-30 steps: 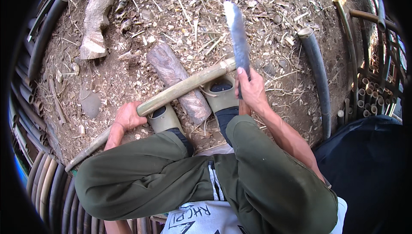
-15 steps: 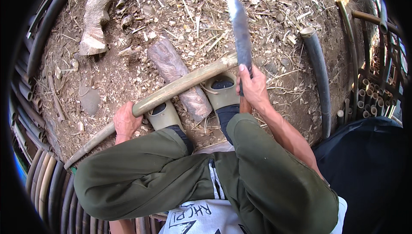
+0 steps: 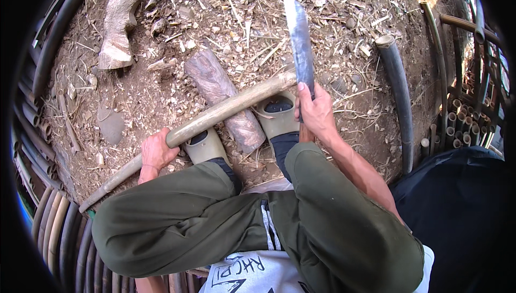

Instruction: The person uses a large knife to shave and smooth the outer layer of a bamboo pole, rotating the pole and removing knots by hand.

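A long, slightly bent wooden pole slants from lower left up to the right, passing over a short log on the ground between my feet. My left hand is closed round the pole near its middle. In my right hand is a machete, gripped low with the thumb along the blade's base. Its broad grey blade points up and away, beside the pole's far right end. Part of the brown handle shows under my fist, above my right knee.
Wood chips and shavings litter the dirt ground. A notched piece of wood lies far left. A dark bamboo length is on the right, cut bamboo is stacked beyond it. Bamboo poles line the left edge. A dark cloth sits lower right.
The machete blade has tipped very slightly and shifted a little downward in the picture. The pole and my left hand have hardly moved.
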Demonstrator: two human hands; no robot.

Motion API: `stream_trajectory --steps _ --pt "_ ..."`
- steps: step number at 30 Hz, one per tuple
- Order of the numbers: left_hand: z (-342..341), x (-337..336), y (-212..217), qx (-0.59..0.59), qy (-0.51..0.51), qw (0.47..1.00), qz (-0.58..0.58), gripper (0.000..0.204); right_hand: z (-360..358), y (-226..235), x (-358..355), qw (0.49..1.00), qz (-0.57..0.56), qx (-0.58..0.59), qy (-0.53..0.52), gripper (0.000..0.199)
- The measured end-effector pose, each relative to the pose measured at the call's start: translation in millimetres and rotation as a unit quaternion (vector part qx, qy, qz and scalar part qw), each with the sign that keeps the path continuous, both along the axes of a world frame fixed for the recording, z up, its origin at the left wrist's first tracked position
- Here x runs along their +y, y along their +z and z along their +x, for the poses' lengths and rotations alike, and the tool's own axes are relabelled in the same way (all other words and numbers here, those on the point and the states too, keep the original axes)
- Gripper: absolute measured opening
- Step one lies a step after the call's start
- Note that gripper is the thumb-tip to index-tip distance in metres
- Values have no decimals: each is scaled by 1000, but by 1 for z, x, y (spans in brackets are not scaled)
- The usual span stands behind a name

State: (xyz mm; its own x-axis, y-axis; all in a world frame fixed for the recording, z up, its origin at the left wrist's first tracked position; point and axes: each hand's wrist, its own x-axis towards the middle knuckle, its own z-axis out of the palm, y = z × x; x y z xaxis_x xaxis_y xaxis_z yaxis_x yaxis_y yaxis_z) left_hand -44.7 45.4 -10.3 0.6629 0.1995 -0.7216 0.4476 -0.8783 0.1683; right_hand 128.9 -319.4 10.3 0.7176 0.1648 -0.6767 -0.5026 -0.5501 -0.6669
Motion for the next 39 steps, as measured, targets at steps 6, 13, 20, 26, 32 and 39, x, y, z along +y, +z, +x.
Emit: stream_trajectory --steps 6,13,20,26,32,39 --pt "-4 3 -1 5 -5 1000 -8 30 3 5 -2 999 -12 25 -28 32" --pt "-7 4 -9 2 -4 1000 -5 32 1 6 5 999 -7 13 -38 34" --pt "4 -13 0 -26 10 999 -32 33 -4 42 -17 951 -84 -269 125 41" --pt "22 -35 -5 -119 -40 991 -55 38 -12 22 -42 870 -212 -361 262 61" --pt "21 -39 -4 -138 -43 989 -35 49 -20 11 -33 882 -210 -321 274 51" --pt "15 -37 -9 -158 -48 986 -21 48 -29 15 -30 845 -173 -382 332 47"
